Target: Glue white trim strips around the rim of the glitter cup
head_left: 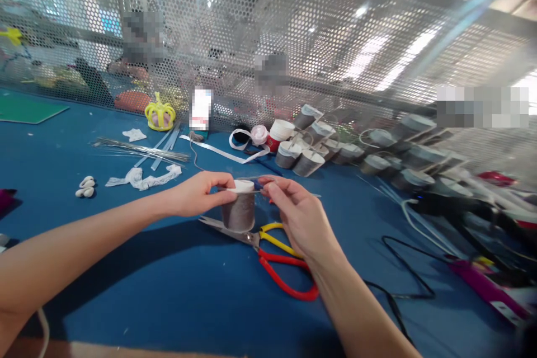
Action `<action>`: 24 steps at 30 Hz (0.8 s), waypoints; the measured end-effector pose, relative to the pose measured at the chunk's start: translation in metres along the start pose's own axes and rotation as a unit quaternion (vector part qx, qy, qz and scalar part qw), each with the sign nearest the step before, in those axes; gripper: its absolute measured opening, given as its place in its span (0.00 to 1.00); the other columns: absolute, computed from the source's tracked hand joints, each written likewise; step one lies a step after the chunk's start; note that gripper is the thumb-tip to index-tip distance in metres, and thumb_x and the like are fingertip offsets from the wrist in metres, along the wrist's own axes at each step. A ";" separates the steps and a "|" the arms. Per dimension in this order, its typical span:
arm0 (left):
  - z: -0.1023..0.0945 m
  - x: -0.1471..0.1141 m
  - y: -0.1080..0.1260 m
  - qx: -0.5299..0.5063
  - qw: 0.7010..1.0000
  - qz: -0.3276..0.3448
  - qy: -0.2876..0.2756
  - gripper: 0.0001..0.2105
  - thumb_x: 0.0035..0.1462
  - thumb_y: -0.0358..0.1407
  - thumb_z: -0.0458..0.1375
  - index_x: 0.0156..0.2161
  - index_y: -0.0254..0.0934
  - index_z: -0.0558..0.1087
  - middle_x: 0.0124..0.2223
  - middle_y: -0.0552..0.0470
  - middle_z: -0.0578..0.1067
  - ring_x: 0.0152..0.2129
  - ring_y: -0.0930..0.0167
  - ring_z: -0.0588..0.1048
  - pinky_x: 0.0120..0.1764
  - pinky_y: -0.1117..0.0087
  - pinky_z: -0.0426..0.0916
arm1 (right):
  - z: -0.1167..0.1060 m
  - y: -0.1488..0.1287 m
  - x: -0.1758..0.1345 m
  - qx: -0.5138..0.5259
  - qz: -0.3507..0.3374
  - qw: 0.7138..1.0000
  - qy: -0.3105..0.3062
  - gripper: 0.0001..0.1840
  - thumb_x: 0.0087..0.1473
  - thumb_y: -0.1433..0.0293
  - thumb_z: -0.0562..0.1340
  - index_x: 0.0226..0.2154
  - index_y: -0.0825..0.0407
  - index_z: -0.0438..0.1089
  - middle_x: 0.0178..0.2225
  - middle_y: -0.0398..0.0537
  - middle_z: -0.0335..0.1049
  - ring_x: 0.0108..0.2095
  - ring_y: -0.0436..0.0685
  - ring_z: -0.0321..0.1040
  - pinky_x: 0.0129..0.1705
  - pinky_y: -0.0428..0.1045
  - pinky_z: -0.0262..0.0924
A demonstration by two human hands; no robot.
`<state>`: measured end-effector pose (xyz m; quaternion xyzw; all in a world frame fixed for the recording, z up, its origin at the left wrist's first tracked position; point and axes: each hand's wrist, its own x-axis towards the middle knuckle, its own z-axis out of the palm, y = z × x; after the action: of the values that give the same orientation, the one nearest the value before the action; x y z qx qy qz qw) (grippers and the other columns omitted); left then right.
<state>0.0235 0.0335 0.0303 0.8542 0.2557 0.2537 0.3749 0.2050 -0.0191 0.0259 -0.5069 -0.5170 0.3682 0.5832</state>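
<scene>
A small grey cylinder [238, 211] wound with thread, white at its top, stands upright in front of me. My left hand [212, 193] is closed, its thumb and fingers pinching the cylinder's upper left rim. At the rim's right side my right hand [289, 198] is closed in a pinch. A thin strand crosses the rim between both hands, and a small dark blue bit shows at my right fingertips; what exactly they hold is unclear. Scissors [251, 239] with one yellow and one red handle lie on the blue table, partly behind the cylinder and my right wrist.
Several similar grey cylinders [308, 163] stand at the back right. Wires [163, 151], white scraps [142, 178], a yellow crown-shaped piece [160, 114] and white ribbon [222, 149] lie further back. A purple tool [486, 288] with black cord sits right. Perforated metal panel [235, 39] closes the back.
</scene>
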 end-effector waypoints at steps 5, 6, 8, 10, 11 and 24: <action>0.000 0.000 0.000 -0.038 0.999 -0.013 -0.011 0.08 0.52 0.35 0.48 0.28 0.32 0.64 0.27 0.56 0.64 0.26 0.77 0.63 0.32 0.77 0.58 | -0.001 0.006 0.000 0.005 0.009 1.000 0.004 0.09 0.42 0.65 0.62 0.28 0.52 0.68 0.36 0.47 0.69 0.36 0.51 0.63 0.43 0.51 0.54; -0.001 0.000 0.001 -0.044 0.999 -0.015 -0.014 0.07 0.52 0.35 0.48 0.28 0.32 0.64 0.27 0.57 0.64 0.26 0.77 0.62 0.32 0.77 0.58 | -0.001 0.007 0.001 0.008 0.012 1.000 0.003 0.10 0.42 0.64 0.62 0.28 0.52 0.68 0.35 0.47 0.69 0.36 0.51 0.63 0.43 0.51 0.54; -0.001 0.000 0.001 -0.061 0.998 -0.014 -0.024 0.07 0.52 0.35 0.48 0.29 0.32 0.64 0.27 0.56 0.64 0.26 0.77 0.62 0.33 0.77 0.58 | -0.002 0.009 0.002 0.010 0.018 1.000 -0.003 0.10 0.42 0.64 0.62 0.29 0.53 0.68 0.35 0.47 0.69 0.36 0.51 0.63 0.44 0.51 0.54; -0.002 0.000 0.000 -0.081 0.996 -0.010 -0.036 0.07 0.52 0.35 0.48 0.29 0.32 0.63 0.27 0.56 0.63 0.27 0.77 0.62 0.33 0.76 0.58 | -0.002 0.010 0.002 0.010 0.024 1.000 -0.010 0.11 0.42 0.64 0.62 0.29 0.53 0.68 0.35 0.47 0.69 0.36 0.51 0.63 0.44 0.50 0.54; -0.002 0.000 0.000 -0.092 0.995 -0.008 -0.041 0.08 0.52 0.35 0.48 0.29 0.32 0.63 0.27 0.56 0.63 0.27 0.77 0.62 0.34 0.76 0.58 | -0.002 0.010 0.002 0.008 0.027 1.000 -0.012 0.11 0.42 0.64 0.62 0.29 0.54 0.68 0.34 0.48 0.68 0.36 0.51 0.63 0.43 0.50 0.55; -0.004 -0.002 -0.002 -0.221 0.973 0.000 -0.071 0.06 0.52 0.34 0.50 0.29 0.31 0.63 0.28 0.55 0.63 0.28 0.77 0.62 0.34 0.75 0.59 | 0.001 0.005 -0.003 0.057 0.054 0.995 -0.057 0.09 0.44 0.66 0.60 0.21 0.53 0.61 0.36 0.49 0.68 0.40 0.53 0.63 0.43 0.50 0.56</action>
<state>0.0191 0.0353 0.0310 0.7664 0.1659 0.2427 0.5712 0.2040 -0.0205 0.0205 -0.4781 -0.4997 0.4564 0.5598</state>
